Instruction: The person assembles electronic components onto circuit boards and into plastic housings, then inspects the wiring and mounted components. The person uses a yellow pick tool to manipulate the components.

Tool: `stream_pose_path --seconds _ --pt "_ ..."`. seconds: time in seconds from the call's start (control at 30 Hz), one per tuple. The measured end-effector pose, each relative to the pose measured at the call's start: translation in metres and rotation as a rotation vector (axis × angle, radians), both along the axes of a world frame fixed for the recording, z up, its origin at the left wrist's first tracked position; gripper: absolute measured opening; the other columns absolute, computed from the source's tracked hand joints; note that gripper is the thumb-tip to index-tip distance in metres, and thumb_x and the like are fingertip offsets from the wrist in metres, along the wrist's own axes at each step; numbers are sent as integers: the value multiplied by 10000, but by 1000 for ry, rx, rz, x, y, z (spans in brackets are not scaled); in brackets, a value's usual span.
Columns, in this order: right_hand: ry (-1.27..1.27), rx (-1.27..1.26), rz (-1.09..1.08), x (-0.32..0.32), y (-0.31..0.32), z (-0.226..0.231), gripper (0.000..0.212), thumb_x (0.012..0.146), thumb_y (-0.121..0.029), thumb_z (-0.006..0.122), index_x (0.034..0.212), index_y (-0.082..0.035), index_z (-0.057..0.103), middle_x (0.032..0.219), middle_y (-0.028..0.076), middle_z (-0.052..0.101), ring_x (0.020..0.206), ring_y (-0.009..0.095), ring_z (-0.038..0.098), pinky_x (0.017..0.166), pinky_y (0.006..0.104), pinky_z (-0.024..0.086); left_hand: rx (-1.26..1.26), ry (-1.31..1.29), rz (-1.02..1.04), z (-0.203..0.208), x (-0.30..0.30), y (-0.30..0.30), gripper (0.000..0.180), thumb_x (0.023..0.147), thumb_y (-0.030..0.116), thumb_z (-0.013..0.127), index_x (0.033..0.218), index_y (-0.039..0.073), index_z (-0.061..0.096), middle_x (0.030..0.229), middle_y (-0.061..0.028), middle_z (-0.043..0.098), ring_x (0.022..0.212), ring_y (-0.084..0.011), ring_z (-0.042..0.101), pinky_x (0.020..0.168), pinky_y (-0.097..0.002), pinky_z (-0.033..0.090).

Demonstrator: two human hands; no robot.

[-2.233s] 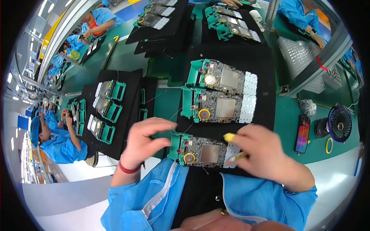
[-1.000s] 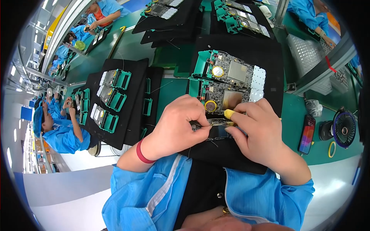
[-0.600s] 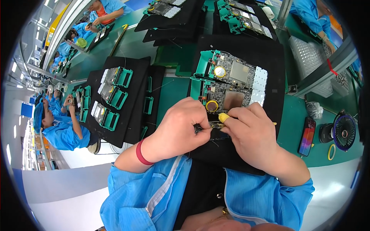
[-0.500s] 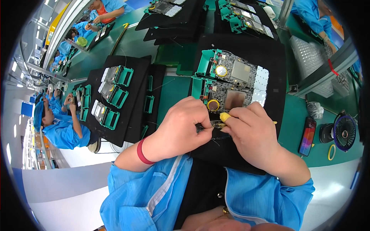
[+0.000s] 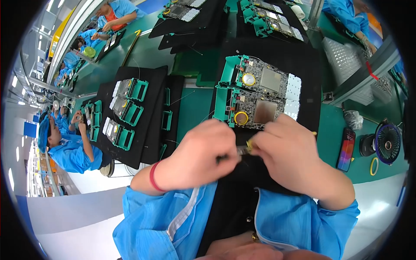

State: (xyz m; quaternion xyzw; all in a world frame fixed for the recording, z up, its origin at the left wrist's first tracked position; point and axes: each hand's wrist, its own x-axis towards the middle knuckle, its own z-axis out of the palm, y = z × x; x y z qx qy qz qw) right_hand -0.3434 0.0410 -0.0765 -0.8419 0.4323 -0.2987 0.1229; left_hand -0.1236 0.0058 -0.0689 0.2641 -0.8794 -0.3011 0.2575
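My left hand, with a red band at the wrist, is closed, fingertips pinched and slightly blurred. Facing it, my right hand is also closed and wears a yellow finger cot on one fingertip. A small, narrow, pale strip spans the gap between both sets of fingertips; its kind is too blurred to make out. Just beyond my hands, two circuit boards lie side by side, a far board and a near board, each with a green plastic frame at its left end. The near board's lower edge is partly hidden.
Under the boards lies a black mat. More framed boards rest on stacked black mats to the left. At right are a phone, a small fan, a yellow tape ring and a metal post. Co-workers sit at left and far right.
Both hands have drawn slightly toward me, away from the near board, with the small strip between them. More of that board's lower edge shows.
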Motion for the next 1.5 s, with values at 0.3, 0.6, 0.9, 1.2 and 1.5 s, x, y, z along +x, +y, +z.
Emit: stream_pose_path --seconds 0.3,0.6,0.9,1.2,1.5 --pt "-161 196 -245 -70 20 -31 242 702 -95 778 920 -41 689 830 91 634 834 294 604 728 375 496 -43 184 128 -74 14 -20 735 695 169 755 1355 5 477 1267 -177 545 1151 -364 518 1028 -443 392" --pt "-772 520 -648 -99 44 -86 755 783 -22 669 1467 25 352 701 -52 453 606 39 362 557 208 302 -130 226 316 -81 26 -4 737 846 188 625 1473 -41 315 1357 -229 465 1243 -396 434 1077 -464 304" --pt "-1220 732 -510 -72 13 -48 449 945 -147 584 1353 -4 466 1008 38 680 519 28 531 397 165 353 434 280 271 -87 54 14 731 997 335 497 1541 -27 170 1593 -202 246 1510 -322 127 1208 -432 107" --pt "-1429 1065 63 -3 -24 -27 428 973 -216 597 1348 -59 462 1162 76 655 979 174 675 784 306 582 645 1304 38 -90 100 47 1346 576 869 615 1563 79 155 1603 -134 232 1442 -312 306 1189 -493 257" --pt "-713 1046 422 122 -100 12 656 890 -296 688 1374 39 400 914 95 673 739 134 580 637 275 471 435 1475 495 -46 213 47 527 866 210 455 1337 -22 497 1314 -182 590 1194 -347 579 1049 -483 455"
